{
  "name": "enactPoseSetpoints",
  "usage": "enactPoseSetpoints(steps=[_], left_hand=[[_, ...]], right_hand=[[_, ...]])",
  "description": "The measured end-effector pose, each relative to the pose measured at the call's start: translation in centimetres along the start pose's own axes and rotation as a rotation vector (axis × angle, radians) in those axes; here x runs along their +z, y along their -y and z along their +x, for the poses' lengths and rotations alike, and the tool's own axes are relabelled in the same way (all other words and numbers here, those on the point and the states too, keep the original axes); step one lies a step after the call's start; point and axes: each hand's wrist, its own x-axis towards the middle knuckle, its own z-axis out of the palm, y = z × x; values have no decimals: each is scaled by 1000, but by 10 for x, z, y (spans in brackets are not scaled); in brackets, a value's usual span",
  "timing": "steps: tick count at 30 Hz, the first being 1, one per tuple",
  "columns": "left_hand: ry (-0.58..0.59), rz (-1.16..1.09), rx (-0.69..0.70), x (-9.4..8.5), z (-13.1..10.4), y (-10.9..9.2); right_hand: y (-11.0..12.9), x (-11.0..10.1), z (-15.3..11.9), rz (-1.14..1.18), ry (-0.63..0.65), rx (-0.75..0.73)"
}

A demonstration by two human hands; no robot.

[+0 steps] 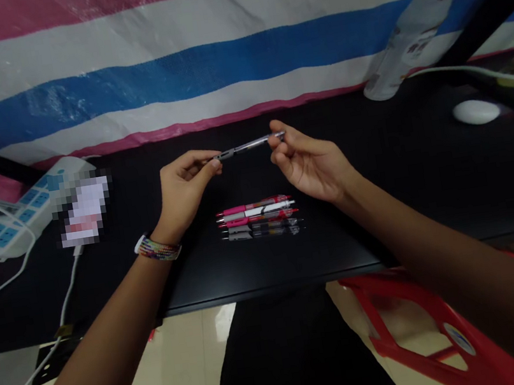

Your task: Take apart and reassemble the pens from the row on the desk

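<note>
While a clear-barrelled pen hangs level above the black table, a person pinches it at both ends: the left hand closes thumb and forefinger on the dark grip end, and the right hand holds the opposite tip between its fingertips. Whether the pen is being pulled apart or pressed together cannot be told. Keeping the barrel straight between the two pinches, with no bending, looks the surest way to handle it. Directly below, a row of five pens, pink, white, red and two dark ones, lies side by side on the table. A beaded bracelet circles the left wrist. Farther out sit a power strip at left and a white mouse at right.
</note>
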Motion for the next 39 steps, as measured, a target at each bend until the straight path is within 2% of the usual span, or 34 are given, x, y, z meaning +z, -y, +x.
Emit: enactPoseSetpoints(steps=[8,15,22,26,32,39], left_hand=[[33,-17,-25,1,-1,-3],[51,-21,-61,1,-2,-4],[54,-18,-49,0,-1,-3],[48,-20,-58,1,-1,-3],[57,-15,-71,1,-2,-4],[66,-16,-60,-1,-2,-5]], right_hand=[[2,1,-1,70,-30,7],[1,0,-2,99,42,41],[4,6,-4,-28,-87,-15],[1,7,-3,-108,-49,-44],[0,1,-1,-53,-18,-77],[0,3,-1,-119,0,-40]])
